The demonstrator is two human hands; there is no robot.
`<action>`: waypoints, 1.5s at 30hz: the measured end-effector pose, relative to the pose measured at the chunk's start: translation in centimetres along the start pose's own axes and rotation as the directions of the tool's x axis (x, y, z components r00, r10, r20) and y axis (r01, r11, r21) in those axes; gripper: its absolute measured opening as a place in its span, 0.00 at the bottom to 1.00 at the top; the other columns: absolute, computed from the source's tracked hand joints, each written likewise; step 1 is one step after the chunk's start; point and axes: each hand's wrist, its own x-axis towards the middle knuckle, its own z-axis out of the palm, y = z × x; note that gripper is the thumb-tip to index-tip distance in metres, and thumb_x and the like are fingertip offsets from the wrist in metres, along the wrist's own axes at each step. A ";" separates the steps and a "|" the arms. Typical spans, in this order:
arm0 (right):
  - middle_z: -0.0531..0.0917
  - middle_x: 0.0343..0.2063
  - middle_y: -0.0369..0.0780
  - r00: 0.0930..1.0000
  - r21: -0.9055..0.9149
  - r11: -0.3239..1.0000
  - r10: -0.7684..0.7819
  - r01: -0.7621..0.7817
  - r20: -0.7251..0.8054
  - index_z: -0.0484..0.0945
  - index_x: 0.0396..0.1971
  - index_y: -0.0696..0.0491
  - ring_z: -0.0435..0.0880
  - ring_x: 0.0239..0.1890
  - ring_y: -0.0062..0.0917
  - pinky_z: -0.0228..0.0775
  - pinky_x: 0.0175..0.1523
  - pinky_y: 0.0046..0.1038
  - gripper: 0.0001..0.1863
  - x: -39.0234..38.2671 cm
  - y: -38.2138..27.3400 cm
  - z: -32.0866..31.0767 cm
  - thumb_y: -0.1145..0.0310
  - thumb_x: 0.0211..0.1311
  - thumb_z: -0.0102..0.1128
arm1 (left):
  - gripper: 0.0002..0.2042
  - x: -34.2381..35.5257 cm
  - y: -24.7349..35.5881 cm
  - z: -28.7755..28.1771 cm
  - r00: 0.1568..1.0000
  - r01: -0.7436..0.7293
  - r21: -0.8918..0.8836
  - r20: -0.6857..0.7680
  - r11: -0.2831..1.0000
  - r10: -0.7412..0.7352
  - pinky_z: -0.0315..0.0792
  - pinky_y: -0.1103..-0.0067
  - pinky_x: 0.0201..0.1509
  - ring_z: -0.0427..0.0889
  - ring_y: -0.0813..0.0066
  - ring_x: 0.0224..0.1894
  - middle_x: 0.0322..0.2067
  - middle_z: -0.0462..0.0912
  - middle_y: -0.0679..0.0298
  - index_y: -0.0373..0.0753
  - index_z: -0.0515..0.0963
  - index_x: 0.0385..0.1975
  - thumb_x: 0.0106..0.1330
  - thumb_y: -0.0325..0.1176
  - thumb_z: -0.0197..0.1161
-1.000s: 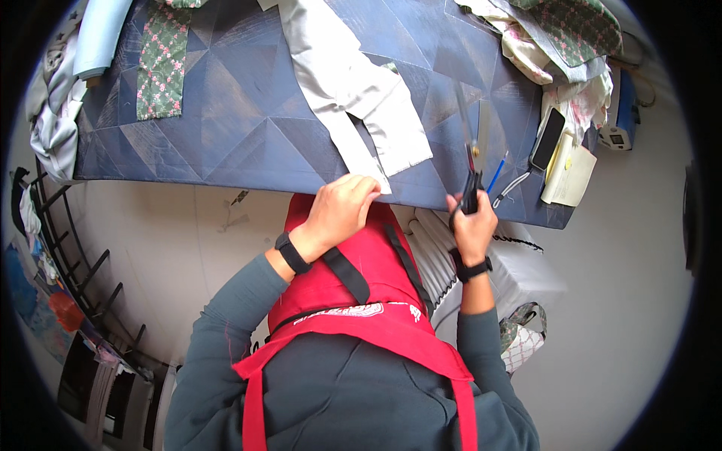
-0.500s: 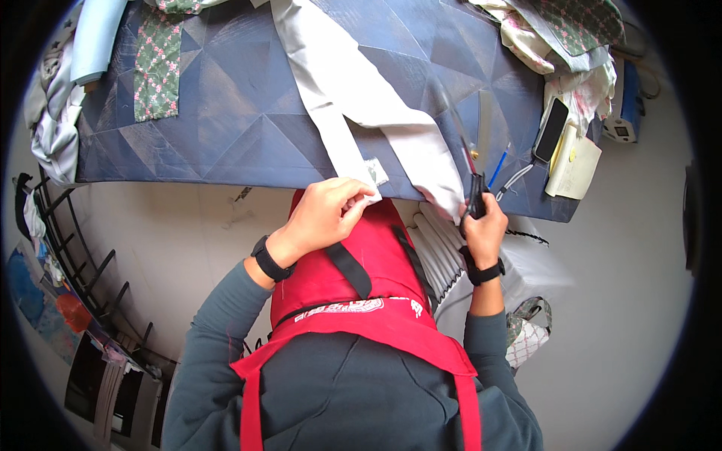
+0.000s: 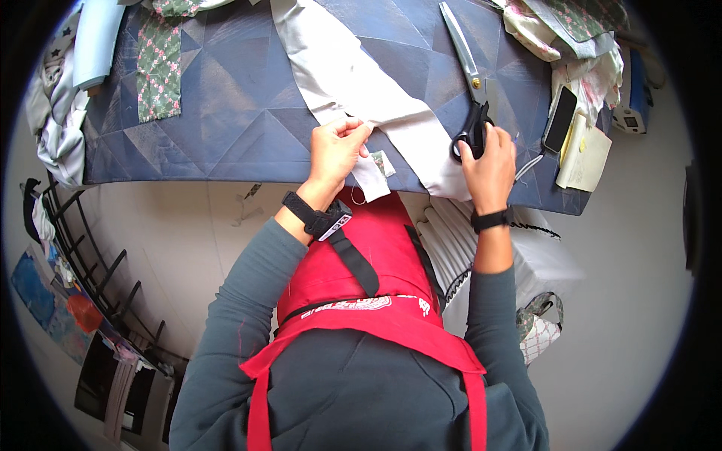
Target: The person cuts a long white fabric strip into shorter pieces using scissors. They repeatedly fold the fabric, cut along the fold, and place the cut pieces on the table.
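Writing: white lettering across the red apron; a white label on the left wristband, too small to read
Left hand: thumb and forefinger pinched together on the white cloth
Right hand: half-curled at the handles of the scissors; whether it grips, one cannot tell
Blades: together, pointing away over the blue table
Near edge: one cloth end hangs past it, above the apron
Room: bare blue surface between floral strip and cloth; phone right of the scissors

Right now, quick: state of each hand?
Left hand: closed, pinching the white fabric.
Right hand: partly curled at the handles of the scissors; whether it grips them cannot be told.
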 end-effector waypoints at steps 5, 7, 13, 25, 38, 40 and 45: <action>0.80 0.41 0.45 0.929 0.742 0.666 -0.218 -0.082 0.299 0.78 0.52 0.57 0.82 0.40 0.31 0.78 0.43 0.31 0.21 -1.1 -5.8 1.8 0.75 0.57 0.70 | 0.05 0.2 -0.4 -0.6 0.999 0.011 -0.008 0.042 1.000 -0.011 0.64 0.88 0.25 0.77 0.87 0.22 0.22 0.82 0.69 0.32 0.85 0.36 0.66 0.28 0.67; 0.77 0.39 0.42 0.902 0.738 0.667 -0.249 -0.105 0.353 0.76 0.53 0.56 0.81 0.38 0.30 0.78 0.43 0.29 0.22 -1.0 -7.2 3.7 0.77 0.58 0.68 | 0.05 0.4 -0.2 -1.3 0.998 -0.011 0.042 0.066 0.999 0.008 0.64 0.88 0.25 0.76 0.87 0.22 0.23 0.82 0.69 0.33 0.85 0.35 0.66 0.28 0.66; 0.75 0.37 0.40 0.890 0.712 0.689 -0.233 -0.134 0.393 0.73 0.57 0.53 0.79 0.36 0.29 0.76 0.43 0.29 0.29 -0.9 -6.7 4.7 0.80 0.52 0.68 | 0.07 0.2 0.9 -4.2 0.996 0.050 0.107 0.073 0.993 -0.058 0.65 0.88 0.25 0.76 0.87 0.21 0.24 0.82 0.69 0.33 0.86 0.35 0.66 0.30 0.66; 0.71 0.34 0.36 0.897 0.665 0.743 -0.244 -0.071 0.368 0.75 0.55 0.52 0.73 0.32 0.23 0.72 0.39 0.25 0.29 -0.6 -7.2 4.9 0.83 0.49 0.65 | 0.04 0.2 -0.8 -2.1 0.996 0.018 0.026 0.083 0.999 -0.020 0.67 0.85 0.25 0.78 0.85 0.21 0.24 0.83 0.67 0.32 0.83 0.32 0.64 0.27 0.67; 0.69 0.34 0.37 0.901 0.646 0.756 -0.197 -0.111 0.386 0.75 0.54 0.53 0.72 0.33 0.25 0.71 0.41 0.25 0.29 -0.9 -7.6 4.7 0.84 0.47 0.63 | 0.07 0.0 -0.6 -1.1 0.995 0.058 -0.006 0.084 0.998 -0.057 0.66 0.87 0.23 0.77 0.85 0.20 0.23 0.83 0.67 0.33 0.84 0.35 0.66 0.31 0.67; 0.70 0.35 0.39 0.899 0.631 0.770 -0.207 -0.094 0.387 0.75 0.53 0.53 0.73 0.33 0.27 0.72 0.41 0.28 0.29 -0.9 -7.5 4.8 0.83 0.47 0.63 | 0.06 -0.1 -1.0 -1.4 0.991 0.056 0.039 0.117 0.998 -0.060 0.66 0.87 0.23 0.77 0.85 0.19 0.22 0.82 0.67 0.34 0.83 0.32 0.66 0.31 0.66; 0.72 0.36 0.42 0.896 0.635 0.767 -0.215 -0.092 0.390 0.74 0.52 0.52 0.76 0.35 0.33 0.74 0.43 0.34 0.28 -0.8 -7.4 5.0 0.82 0.46 0.63 | 0.07 -1.4 -0.4 -4.9 0.990 0.054 -0.006 0.129 0.999 -0.053 0.65 0.87 0.22 0.76 0.85 0.19 0.23 0.82 0.68 0.35 0.82 0.29 0.67 0.31 0.65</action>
